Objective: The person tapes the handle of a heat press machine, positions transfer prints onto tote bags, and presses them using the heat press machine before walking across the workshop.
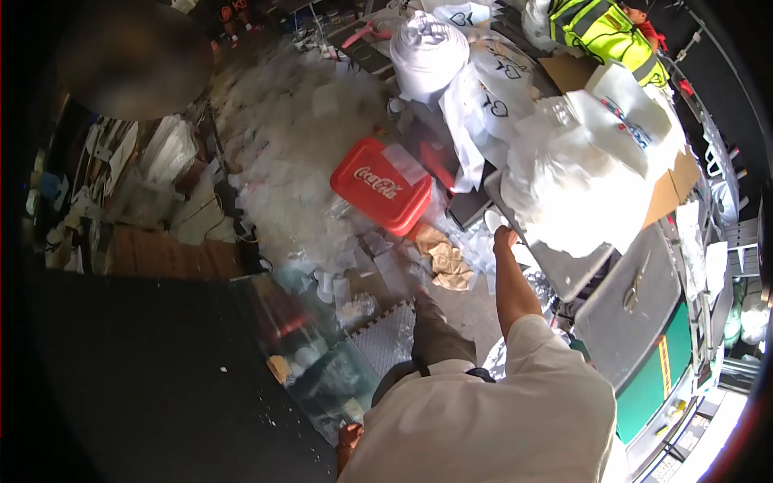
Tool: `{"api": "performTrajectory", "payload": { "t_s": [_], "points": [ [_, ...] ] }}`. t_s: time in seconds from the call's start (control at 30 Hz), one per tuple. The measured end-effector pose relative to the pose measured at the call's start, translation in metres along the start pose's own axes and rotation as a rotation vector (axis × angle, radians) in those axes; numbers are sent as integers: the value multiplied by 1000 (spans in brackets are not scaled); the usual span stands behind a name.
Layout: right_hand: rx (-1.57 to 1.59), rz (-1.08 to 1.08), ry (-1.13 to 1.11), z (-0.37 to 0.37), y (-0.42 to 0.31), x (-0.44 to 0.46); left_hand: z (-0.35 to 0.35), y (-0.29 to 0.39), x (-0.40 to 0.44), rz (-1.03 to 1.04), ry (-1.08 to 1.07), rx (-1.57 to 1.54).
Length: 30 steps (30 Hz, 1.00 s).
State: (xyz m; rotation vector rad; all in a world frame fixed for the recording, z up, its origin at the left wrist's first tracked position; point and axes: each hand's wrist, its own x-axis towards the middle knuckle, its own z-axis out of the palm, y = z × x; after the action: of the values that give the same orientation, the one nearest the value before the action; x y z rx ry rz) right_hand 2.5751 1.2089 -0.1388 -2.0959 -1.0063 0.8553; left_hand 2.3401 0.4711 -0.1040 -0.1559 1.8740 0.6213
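My right hand (505,237) reaches forward at the middle right, its fingers closed on a small white round object (493,220) beside the dark table edge. Low in the view, next to my shirt, my left hand (350,435) hangs near the clear plastic sheeting; its fingers look curled, but whether they hold anything is hidden. A red Coca-Cola lid or tray (380,187) lies on the pile ahead. Crumpled brown paper (444,259) sits on the floor left of my right hand.
Clear plastic scrap (298,137) covers the floor ahead. White bags (564,177) and a white roll (429,56) are heaped at the right. Scissors (634,291) lie on a grey table (616,322). A person in a yellow vest (600,32) is at the upper right.
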Motion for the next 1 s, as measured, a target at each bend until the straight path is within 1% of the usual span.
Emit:
{"api": "performTrajectory", "payload": {
  "t_s": [0.07,0.17,0.27,0.3,0.33,0.37,0.4,0.43,0.47,0.5,0.53,0.6,0.63,0.67,0.73,0.77,0.83,0.87,0.93,0.97,1.0],
  "points": [
    [-94,-30,6,43,7,33,1,34,5,55,0,117],
    [-165,-42,106,77,-10,66,-14,99,23,93,4,221],
    [-210,-34,160,106,-20,100,-47,174,47,98,1,195],
    [-233,-34,161,117,-15,108,-62,198,57,96,-26,98],
    [-253,-35,159,128,-12,114,-89,219,80,66,-225,-381],
    [-270,-35,151,140,-10,120,-112,239,98,-55,-462,-899],
    [-287,-38,145,151,-6,123,-127,262,108,-35,-517,-1059],
    [-303,-29,138,161,0,129,-135,281,113,39,-490,-1099],
    [-317,-27,130,171,5,133,-123,311,102,267,-324,-751],
    [-333,-21,122,180,12,136,-94,369,73,431,-60,-232],
    [-348,-17,116,188,18,139,-58,438,37,482,216,155],
    [-375,-13,100,202,28,144,-30,489,22,439,206,220],
    [-387,-17,89,209,32,145,-24,501,22,401,186,277],
    [-392,-21,79,216,37,144,-22,504,27,404,200,276],
    [-410,-23,62,223,45,142,-25,500,37,328,33,631],
    [-416,-29,59,224,49,139,-30,487,46,328,37,639],
    [-428,-48,63,225,54,134,-43,453,65,95,-27,743],
    [-430,-60,65,223,57,130,-44,453,64,100,-30,748],
    [-425,-118,81,220,62,113,-49,448,56,58,-84,609],
    [-422,-145,95,215,63,106,-70,419,71,62,-85,602],
    [-408,-187,119,210,63,92,-89,396,93,70,-74,677]
  ]
}}
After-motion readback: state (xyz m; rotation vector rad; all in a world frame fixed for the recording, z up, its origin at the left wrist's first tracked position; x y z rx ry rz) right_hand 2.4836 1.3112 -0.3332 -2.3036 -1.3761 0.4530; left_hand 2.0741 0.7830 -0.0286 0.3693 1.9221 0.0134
